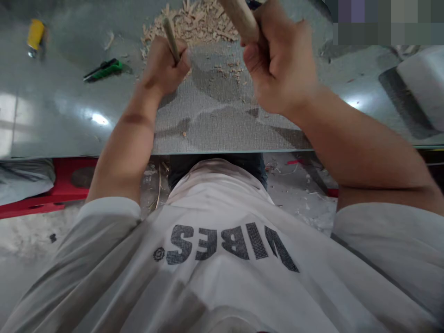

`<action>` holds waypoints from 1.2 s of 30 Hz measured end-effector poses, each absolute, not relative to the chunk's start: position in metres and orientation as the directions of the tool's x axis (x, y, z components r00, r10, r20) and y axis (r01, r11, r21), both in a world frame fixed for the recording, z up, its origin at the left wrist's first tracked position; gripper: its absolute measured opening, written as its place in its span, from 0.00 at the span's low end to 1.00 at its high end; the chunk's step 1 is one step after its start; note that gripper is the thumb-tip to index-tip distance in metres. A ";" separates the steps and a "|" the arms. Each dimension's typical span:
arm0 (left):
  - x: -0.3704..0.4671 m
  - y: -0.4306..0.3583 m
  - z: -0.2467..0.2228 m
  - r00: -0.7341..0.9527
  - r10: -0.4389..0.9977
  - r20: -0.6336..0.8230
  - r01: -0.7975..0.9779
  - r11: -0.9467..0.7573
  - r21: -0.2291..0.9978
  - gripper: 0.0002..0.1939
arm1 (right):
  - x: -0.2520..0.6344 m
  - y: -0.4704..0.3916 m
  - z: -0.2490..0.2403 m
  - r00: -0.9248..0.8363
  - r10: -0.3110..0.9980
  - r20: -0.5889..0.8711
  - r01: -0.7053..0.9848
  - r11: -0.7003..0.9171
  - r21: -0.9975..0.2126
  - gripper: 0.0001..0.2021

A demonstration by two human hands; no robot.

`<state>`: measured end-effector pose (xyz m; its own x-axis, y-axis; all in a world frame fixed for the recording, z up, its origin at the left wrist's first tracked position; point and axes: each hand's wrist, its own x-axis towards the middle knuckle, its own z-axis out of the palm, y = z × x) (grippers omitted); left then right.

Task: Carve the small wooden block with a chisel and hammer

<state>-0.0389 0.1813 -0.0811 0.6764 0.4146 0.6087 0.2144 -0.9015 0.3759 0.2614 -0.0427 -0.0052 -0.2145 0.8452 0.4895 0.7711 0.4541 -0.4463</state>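
Nearest the camera: white shirt, printed word "VIBES" read upside down from this view, with a small round mark beside it, too small to read. Below the counter edge, floor littered with chips; a red object at left, only partly seen.

Counter: grey, glossy, with a textured mat under the hands.

Left hand: grip closed in a fist around a thin wooden stick, held roughly upright; its lower end was hidden inside the fist.

Right hand: grip closed around a thicker wooden handle, raised above the mat. The handle's upper end was cut off by the frame top, so the tool's head could not be identified.

Beyond the hands: pile of wood shavings on the counter, partly cut off at top. Left of it, a green-and-black tool lay flat, well apart from the hands; farther left, a yellow object, blurred, label unreadable. Right edge: pale block, cut off. Top right corner was pixelated.
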 end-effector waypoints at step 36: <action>-0.031 0.195 -0.096 0.498 0.359 0.790 0.113 -0.929 0.351 0.37 | 0.266 -0.042 -0.010 -0.241 0.836 0.493 0.735 0.489 -0.469 0.19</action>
<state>-0.0314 0.1949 -0.0957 0.4976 0.3592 0.7895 0.1132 -0.9293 0.3514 0.2660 -0.0423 -0.0103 -0.2414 0.8357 0.4933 0.7350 0.4894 -0.4694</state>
